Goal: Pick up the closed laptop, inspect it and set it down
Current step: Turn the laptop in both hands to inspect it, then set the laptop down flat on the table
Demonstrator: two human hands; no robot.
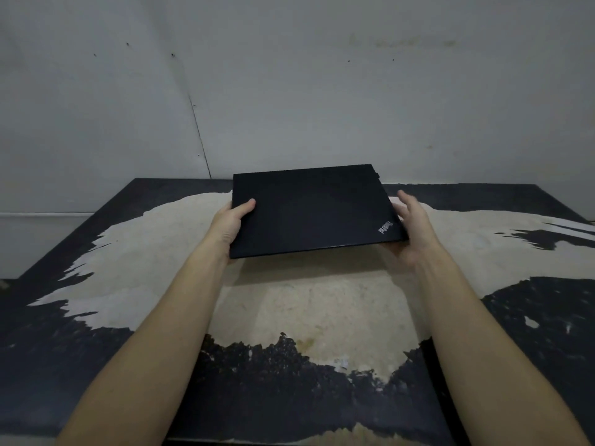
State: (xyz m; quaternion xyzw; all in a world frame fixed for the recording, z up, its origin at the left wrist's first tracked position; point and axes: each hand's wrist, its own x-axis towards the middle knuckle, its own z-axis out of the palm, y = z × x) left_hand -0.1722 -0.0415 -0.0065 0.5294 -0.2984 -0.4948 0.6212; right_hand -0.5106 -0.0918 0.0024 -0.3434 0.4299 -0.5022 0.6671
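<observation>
- Both of my bare arms reach forward over the worn black bench (64, 349), whose dark coating has peeled away across the middle to a pale, rough underlayer.
- Between my hands I hold the closed, flat black laptop (309, 210), lid up, raised above the bench's pale middle; its shadow falls on the surface just below its near edge.
- The laptop's far edge sits higher than the near one and reaches up in front of the grey wall (289, 75) behind the bench's far edge.
- My left hand (230, 226) clamps the laptop's left edge, thumb lying on the lid.
- My right hand (410, 230) cups the near right corner from below, fingers spread loosely beside the edge.
- A small slanted logo (385, 227) marks that near right corner.
</observation>
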